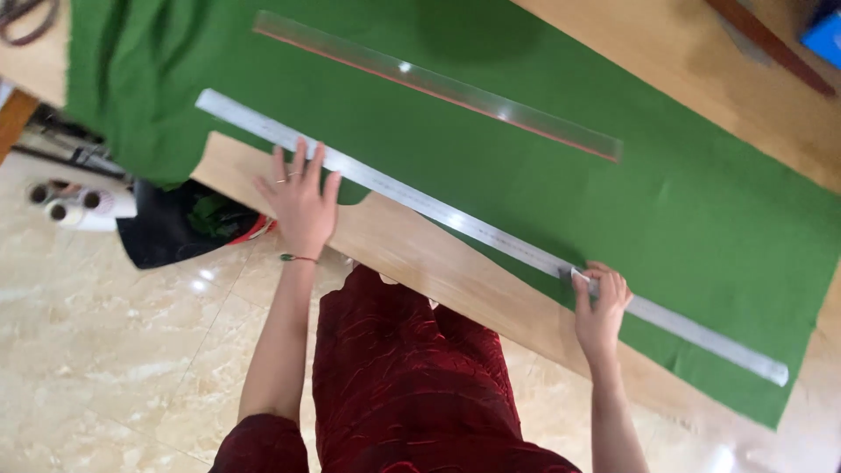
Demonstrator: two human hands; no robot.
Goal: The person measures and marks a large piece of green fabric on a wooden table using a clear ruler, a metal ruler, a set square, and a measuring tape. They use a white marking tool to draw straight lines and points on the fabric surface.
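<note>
A long metal ruler [455, 219] lies diagonally along the near edge of a green cloth [613, 201] spread on a wooden table [420, 254]. My left hand [300, 200] rests flat with fingers spread, pressing the ruler's left part onto the cloth edge. Farther right, my right hand [601, 302] pinches a small white piece, probably chalk [580, 277], against the ruler's edge. A second, clear plastic ruler [438, 85] with a red edge lies on the cloth farther back, untouched.
A dark bag [175, 229] with green scraps and several rolls [70, 206] sit on the tiled floor at the left. A wooden strip [771, 44] and a blue object [823, 33] lie at the far right of the table.
</note>
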